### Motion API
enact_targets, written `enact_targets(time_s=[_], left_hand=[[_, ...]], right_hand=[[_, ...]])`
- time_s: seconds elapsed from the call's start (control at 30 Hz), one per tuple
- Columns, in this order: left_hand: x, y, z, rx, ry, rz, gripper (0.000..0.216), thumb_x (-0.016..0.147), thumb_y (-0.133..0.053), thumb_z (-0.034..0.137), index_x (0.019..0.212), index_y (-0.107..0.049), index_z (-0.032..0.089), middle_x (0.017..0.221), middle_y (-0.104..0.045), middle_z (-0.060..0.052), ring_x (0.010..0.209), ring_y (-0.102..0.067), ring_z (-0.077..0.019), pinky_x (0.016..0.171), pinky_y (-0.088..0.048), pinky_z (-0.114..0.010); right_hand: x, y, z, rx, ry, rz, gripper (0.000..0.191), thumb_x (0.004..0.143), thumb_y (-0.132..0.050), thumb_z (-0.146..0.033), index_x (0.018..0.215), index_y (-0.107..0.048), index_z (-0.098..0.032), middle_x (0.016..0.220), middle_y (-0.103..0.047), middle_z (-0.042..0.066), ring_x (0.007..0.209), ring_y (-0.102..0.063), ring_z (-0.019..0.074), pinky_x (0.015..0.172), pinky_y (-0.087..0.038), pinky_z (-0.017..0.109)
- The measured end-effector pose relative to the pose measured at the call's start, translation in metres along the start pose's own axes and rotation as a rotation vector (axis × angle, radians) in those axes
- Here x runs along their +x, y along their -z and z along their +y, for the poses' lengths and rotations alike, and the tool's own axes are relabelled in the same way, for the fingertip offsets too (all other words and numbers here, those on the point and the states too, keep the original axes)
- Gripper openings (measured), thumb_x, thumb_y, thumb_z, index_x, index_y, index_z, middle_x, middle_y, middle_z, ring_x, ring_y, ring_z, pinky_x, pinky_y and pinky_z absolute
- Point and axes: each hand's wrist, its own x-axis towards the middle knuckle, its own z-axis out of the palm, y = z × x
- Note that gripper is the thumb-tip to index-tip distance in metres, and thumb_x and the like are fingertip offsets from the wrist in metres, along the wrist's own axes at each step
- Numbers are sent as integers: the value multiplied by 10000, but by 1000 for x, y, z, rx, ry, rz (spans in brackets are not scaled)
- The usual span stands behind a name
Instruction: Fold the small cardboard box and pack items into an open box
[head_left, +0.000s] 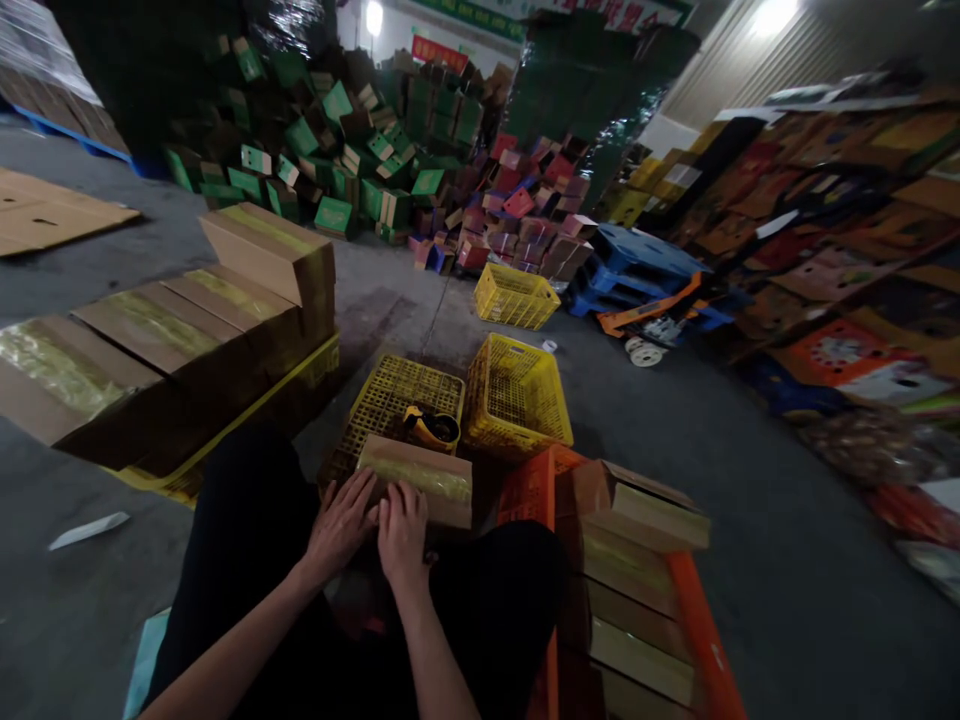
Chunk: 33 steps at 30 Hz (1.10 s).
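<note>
A closed brown cardboard box (450,505) with clear yellowish tape along its top lies across in front of my knees. My left hand (341,525) is on its left end, fingers laid over the near top edge. Close beside it, my right hand (403,530) has bent fingers on the tape and its thumb toward the near side. Both hands hold the box, and their thumbs almost meet. Just behind the box, a yellow-and-black tape dispenser (433,428) rests on an upturned yellow crate (405,385). The undersides of my fingers are hidden.
Taped boxes (150,320) fill a yellow crate at left; more boxes (637,570) stand in an orange crate (709,640) at right. Ahead are yellow crates (517,390), blue pallets (637,265), an orange pallet jack (652,318) and heaped green cartons (334,215).
</note>
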Motion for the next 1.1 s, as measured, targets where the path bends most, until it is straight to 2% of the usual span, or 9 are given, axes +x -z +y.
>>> enact_targets(time_s=[0.13, 0.2, 0.3, 0.47, 0.7, 0.9, 1.1], left_hand=[[-6, -7, -16, -133, 52, -9, 503, 1001, -299, 259, 1483, -442, 242, 1517, -479, -104, 1389, -450, -247, 1166, -296, -505], [-6, -11, -22, -213, 83, -7, 514, 1005, -246, 255, 1477, -449, 232, 1504, -487, -108, 1370, -467, -244, 1149, -326, -494], [-5, -14, -25, -297, 78, 11, 511, 1008, -245, 273, 1473, -450, 229, 1495, -487, -108, 1352, -483, -243, 1117, -384, -459], [-2, -13, -20, -239, 69, 70, 476, 992, -400, 331, 1451, -479, 234, 1442, -526, -123, 1291, -540, -283, 1058, -453, -464], [1, -15, -16, -184, 120, 100, 428, 1003, -391, 325, 1410, -512, 267, 1405, -559, -96, 1250, -570, -268, 1039, -463, -463], [0, -13, -14, -174, 116, 97, 429, 1006, -387, 323, 1415, -504, 272, 1393, -562, -96, 1253, -560, -274, 1037, -461, -476], [0, -13, -15, -159, 104, 100, 424, 1008, -383, 335, 1408, -508, 270, 1393, -564, -88, 1248, -557, -274, 1043, -454, -472]], right_hand=[[13, -18, -31, 23, 11, -51, 395, 1027, -382, -332, 1330, -582, -177, 1355, -579, 112, 1278, -481, 258, 1135, -343, 468], [17, -22, -36, 22, -26, -65, 412, 1021, -399, -368, 1322, -589, -160, 1335, -596, 119, 1255, -497, 266, 1123, -359, 462], [17, -18, -34, 9, -34, -86, 410, 1022, -401, -400, 1328, -589, -200, 1332, -609, 101, 1244, -512, 260, 1132, -340, 472], [9, 5, -14, -59, -75, -82, 398, 1031, -391, -383, 1363, -561, -245, 1345, -609, 90, 1259, -510, 255, 1136, -313, 493], [-6, 30, 30, -160, -182, -35, 390, 1041, -360, -385, 1316, -609, -263, 1332, -619, 72, 1233, -528, 255, 1106, -329, 468], [-23, 38, 68, -172, -258, 86, 470, 1047, -292, -429, 1320, -611, -219, 1336, -622, 112, 1225, -544, 269, 1091, -332, 474], [-27, 39, 84, -142, -314, 158, 554, 1048, -242, -452, 1281, -628, -129, 1288, -642, 166, 1210, -556, 272, 1067, -370, 445]])
